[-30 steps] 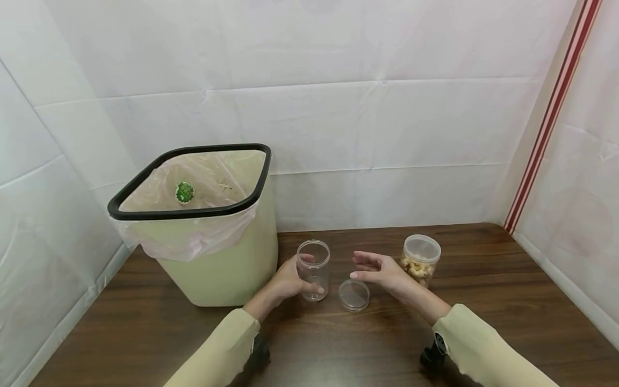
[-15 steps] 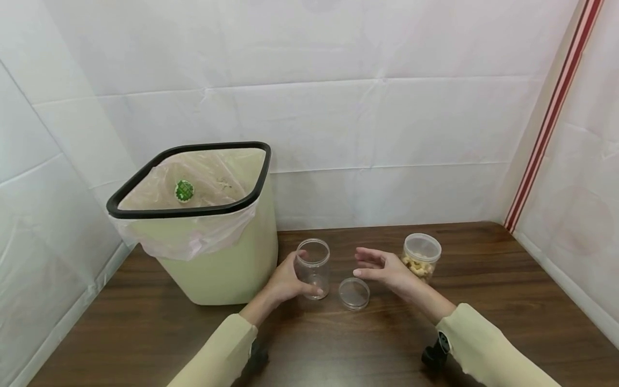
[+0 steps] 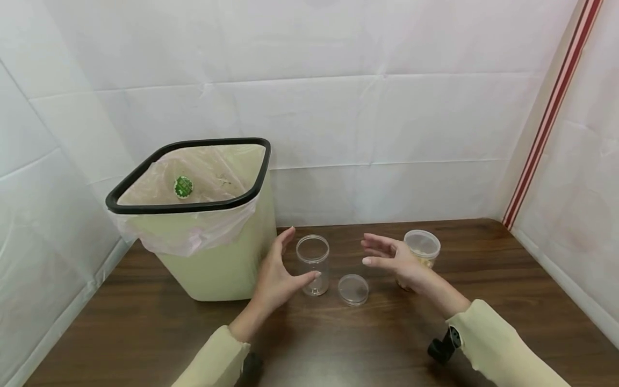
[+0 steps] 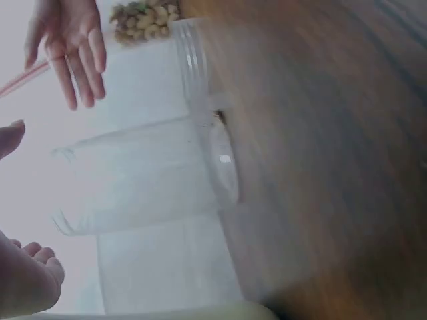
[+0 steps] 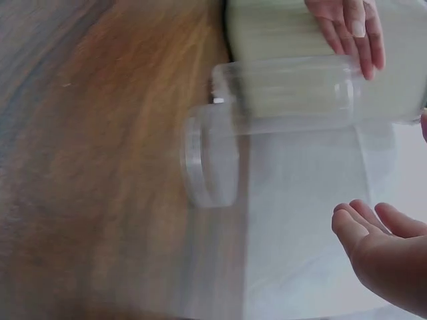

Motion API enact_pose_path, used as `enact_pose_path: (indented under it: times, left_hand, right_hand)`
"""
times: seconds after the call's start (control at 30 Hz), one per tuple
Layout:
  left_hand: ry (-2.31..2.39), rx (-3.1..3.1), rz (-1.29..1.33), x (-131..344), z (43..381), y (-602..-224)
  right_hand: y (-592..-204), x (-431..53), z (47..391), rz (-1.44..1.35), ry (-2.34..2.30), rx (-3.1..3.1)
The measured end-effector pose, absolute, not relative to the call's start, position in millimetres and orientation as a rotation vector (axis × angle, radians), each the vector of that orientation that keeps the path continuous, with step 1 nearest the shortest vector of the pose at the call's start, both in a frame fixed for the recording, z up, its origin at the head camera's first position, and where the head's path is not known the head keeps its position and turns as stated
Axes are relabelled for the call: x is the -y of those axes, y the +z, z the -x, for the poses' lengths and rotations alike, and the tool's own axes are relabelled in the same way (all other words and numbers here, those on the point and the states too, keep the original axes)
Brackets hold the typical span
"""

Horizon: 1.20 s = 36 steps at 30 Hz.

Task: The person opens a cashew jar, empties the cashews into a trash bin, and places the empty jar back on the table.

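A clear, empty plastic jar [image 3: 315,288] stands upright and lidless on the table in the head view. My left hand [image 3: 275,280] is spread beside it on the left, thumb tip overlapping the jar's side, and a gap shows between fingers and wall. Just right of the jar lies its clear round lid [image 3: 353,291], flat on the wood. My right hand [image 3: 400,263] hovers above and right of that lid, fingers loosely bent and holding nothing. Behind this hand, partly hidden by it, stands a lidded jar of cashews [image 3: 422,244]. The left wrist view shows the cashews [image 4: 148,23] more plainly.
A pale green bin [image 3: 227,269] with a black rim and a pinkish liner stands at the left on the brown wooden table [image 3: 329,349]. Inside it, a green round label [image 3: 184,187] lies on the liner. White sheeting [image 3: 329,118] hangs behind and at both sides.
My left hand has let go of the empty jar and drawn back to the left, fingers spreading. The right hand has shifted slightly right, toward the cashew jar.
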<state>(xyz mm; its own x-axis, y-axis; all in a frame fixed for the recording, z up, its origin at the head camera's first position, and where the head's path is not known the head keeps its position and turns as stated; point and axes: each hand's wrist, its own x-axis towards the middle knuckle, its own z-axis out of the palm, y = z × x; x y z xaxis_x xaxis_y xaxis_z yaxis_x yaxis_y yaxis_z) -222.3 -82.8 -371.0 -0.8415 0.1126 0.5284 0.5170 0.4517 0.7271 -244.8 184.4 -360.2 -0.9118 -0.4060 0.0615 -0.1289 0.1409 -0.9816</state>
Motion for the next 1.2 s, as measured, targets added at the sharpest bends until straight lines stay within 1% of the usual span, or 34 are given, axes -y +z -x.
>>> enact_pose_path:
  times: [0.27, 0.37, 0.53, 0.9, 1.2]
  left_hand:
    - [-1.322, 2.061, 0.664, 60.8, 217.1, -355.7]
    - [-1.403, 2.049, 0.706, 47.7, 216.9, -349.8]
    - [-1.568, 2.092, 0.696, 25.1, 218.8, -342.9]
    - [-1.664, 2.202, 0.747, -18.2, 236.7, -344.8]
    - [-1.746, 2.285, 0.702, -51.3, 254.9, -366.4]
  right_hand:
    - [-317.9, -207.0, 238.8, 0.583, -1.879, -2.275]
    - [-305.8, -220.5, 238.4, 0.576, -1.885, -2.319]
    - [-295.1, -242.2, 237.7, 0.575, -1.897, -2.378]
    - [-294.0, -274.0, 238.8, 0.518, -1.923, -2.473]
    - [-313.3, -289.4, 244.3, 0.398, -1.659, -2.645]
